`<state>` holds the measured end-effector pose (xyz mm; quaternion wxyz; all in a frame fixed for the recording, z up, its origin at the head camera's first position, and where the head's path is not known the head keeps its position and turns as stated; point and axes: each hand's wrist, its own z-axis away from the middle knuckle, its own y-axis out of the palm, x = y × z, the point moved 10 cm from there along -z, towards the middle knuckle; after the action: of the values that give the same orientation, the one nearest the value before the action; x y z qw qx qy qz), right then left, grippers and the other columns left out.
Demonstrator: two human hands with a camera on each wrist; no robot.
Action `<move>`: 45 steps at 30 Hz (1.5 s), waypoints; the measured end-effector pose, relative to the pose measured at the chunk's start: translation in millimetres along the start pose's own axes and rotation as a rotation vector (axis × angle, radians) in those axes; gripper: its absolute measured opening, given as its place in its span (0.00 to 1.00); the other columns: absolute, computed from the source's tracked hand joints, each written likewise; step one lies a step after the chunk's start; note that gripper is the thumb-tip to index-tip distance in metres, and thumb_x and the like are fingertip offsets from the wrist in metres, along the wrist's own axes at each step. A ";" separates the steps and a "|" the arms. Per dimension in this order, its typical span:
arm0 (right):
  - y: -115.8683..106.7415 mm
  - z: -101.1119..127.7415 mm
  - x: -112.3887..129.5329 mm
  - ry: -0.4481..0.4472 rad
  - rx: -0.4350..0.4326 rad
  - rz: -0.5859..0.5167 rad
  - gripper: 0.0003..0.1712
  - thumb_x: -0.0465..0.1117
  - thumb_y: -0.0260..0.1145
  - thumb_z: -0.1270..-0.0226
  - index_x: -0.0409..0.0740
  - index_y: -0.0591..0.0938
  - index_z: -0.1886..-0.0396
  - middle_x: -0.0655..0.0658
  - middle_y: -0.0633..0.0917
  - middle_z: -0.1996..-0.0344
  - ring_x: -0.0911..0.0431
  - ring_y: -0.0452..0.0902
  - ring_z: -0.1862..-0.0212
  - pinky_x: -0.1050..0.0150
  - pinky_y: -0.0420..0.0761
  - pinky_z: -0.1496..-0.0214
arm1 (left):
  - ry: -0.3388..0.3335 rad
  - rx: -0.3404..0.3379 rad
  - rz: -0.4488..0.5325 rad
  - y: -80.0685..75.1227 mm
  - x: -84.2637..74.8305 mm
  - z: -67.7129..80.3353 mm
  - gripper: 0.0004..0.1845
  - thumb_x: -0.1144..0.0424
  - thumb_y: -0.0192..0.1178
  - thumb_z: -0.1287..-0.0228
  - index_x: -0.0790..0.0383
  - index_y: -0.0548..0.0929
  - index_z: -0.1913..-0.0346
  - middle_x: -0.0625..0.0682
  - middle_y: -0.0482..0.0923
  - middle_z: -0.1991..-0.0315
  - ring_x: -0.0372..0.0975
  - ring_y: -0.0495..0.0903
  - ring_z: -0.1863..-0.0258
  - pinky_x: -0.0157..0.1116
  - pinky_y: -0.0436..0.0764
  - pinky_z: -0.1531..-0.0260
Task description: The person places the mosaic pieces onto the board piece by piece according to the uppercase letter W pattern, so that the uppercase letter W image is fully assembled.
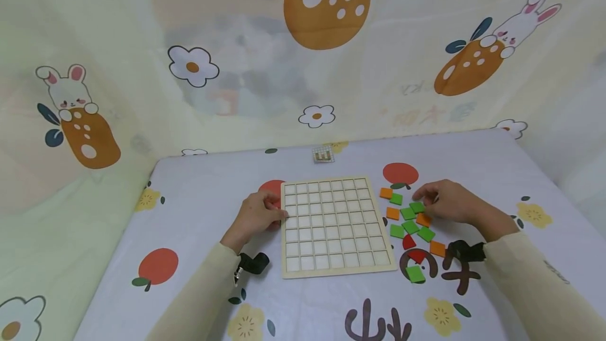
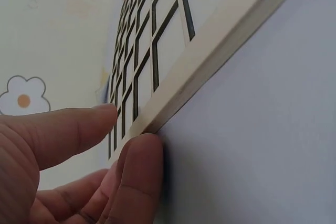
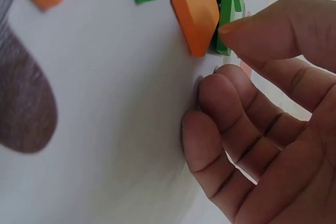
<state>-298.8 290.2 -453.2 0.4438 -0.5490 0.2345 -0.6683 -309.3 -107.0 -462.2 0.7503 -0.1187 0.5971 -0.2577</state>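
A square wooden grid board with white cells lies flat on the table. My left hand is at its left edge; in the left wrist view the thumb lies by the top face and a fingertip meets the side of the frame, pinching it. Right of the board lie several loose green tiles, orange tiles and red pieces. My right hand is over the far side of this group, fingers loosely bent, its thumb against a green tile.
A small clear packet or card with a grid pattern lies behind the board near the back edge. A white cloth printed with fruit and flowers covers the table. Printed curtains hang at the back and sides.
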 end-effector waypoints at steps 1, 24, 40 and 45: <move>0.2 -0.3 0.0 -0.003 0.000 0.000 0.16 0.35 0.65 0.42 0.40 0.83 0.52 0.47 0.76 0.72 0.51 0.70 0.62 0.62 0.71 0.68 | -0.003 0.000 0.003 0.2 0.1 -0.1 0.25 0.65 0.72 0.46 0.68 0.77 0.45 0.55 0.78 0.67 0.39 0.83 0.74 0.34 0.84 0.72; 0.7 -0.7 0.8 -0.026 0.028 -0.033 0.15 0.33 0.67 0.43 0.39 0.83 0.55 0.47 0.74 0.74 0.51 0.70 0.64 0.62 0.70 0.68 | -0.033 0.004 0.084 7.4 5.1 -1.5 0.21 0.70 0.71 0.46 0.68 0.77 0.50 0.57 0.77 0.67 0.40 0.82 0.79 0.35 0.84 0.77; 0.3 -2.3 2.0 -0.023 -0.025 0.057 0.17 0.44 0.75 0.46 0.40 0.84 0.59 0.47 0.77 0.72 0.51 0.70 0.63 0.62 0.74 0.67 | -0.031 -0.008 0.072 6.3 5.0 -0.9 0.20 0.70 0.71 0.47 0.66 0.77 0.51 0.56 0.76 0.68 0.40 0.82 0.79 0.35 0.84 0.78; -1.3 -2.8 4.8 -0.051 -0.089 0.100 0.17 0.44 0.76 0.48 0.40 0.84 0.62 0.47 0.80 0.70 0.51 0.72 0.63 0.60 0.79 0.62 | -0.036 -0.012 0.076 5.9 6.8 -0.4 0.20 0.69 0.71 0.47 0.66 0.77 0.51 0.56 0.75 0.68 0.40 0.82 0.79 0.34 0.84 0.77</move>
<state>-301.9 286.3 -450.4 0.4574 -0.5727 0.2799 -0.6201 -307.2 -105.6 -470.8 0.7693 -0.1050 0.5893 -0.2234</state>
